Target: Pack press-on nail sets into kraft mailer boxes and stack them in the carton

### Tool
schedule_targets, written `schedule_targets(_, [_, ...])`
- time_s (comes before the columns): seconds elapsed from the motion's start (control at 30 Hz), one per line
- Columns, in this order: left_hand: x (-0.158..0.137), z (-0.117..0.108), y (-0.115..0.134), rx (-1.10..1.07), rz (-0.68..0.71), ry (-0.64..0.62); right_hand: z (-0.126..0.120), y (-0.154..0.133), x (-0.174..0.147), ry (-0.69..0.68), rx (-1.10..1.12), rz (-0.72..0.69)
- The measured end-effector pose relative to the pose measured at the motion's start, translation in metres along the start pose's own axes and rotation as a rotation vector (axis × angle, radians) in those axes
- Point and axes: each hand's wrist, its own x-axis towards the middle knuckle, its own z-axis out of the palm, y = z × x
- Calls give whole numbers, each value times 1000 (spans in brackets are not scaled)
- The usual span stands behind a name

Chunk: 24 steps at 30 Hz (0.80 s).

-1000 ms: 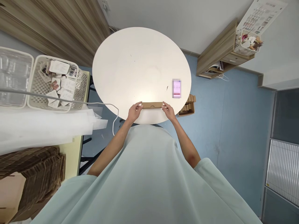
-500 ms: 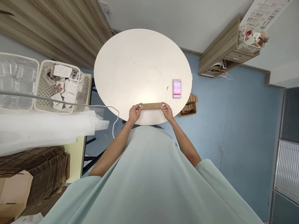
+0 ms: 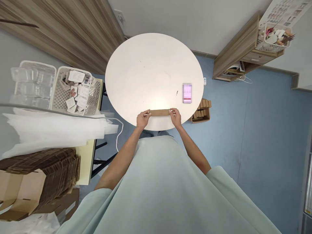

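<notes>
A long, narrow brown cardboard box (image 3: 160, 112) lies crosswise near the front edge of the round white table (image 3: 151, 61). My left hand (image 3: 143, 119) pinches its left end between thumb and fingers. At the opposite end, my right hand (image 3: 175, 117) grips the box the same way. The box looks closed along its length; the ends are partly covered by my fingertips. To the right on the tabletop lies a phone (image 3: 187, 93) with a blurred pink screen.
An open carton (image 3: 201, 115) of small brown boxes stands on the floor to the right. On the left side table are a white basket (image 3: 58, 94) of packets, white sheets (image 3: 60, 128) and stacked flat cardboard (image 3: 60, 172). A cable (image 3: 119, 133) hangs between the tables.
The whole view has shifted, so the surroundings appear further right. Both hands still hold the box ends, with only a slight change in finger position.
</notes>
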Motion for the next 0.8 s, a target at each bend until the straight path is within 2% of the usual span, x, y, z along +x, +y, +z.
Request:
schedule_targets(0.17, [-25,4,-11,19,-49,-30,0,20,-33,24,107,22])
schedule_targets(0.43, [-62,28,-44,-22,-186,-120,16,68,-75,89,323,176])
schedule_targets(0.53, [-74,33,-58,-87,-178,-76,20,76,-84,86,398,235])
schedule_targets(0.63, [-90,40,-65,-208,-134,-25,16,80,-97,20,534,293])
schedule_targets(0.7, [-102,48,-65,-276,-91,-10,8,82,-108,-13,614,325])
schedule_targets(0.8, [-121,63,-61,-348,-50,-21,-11,85,-127,10,668,345])
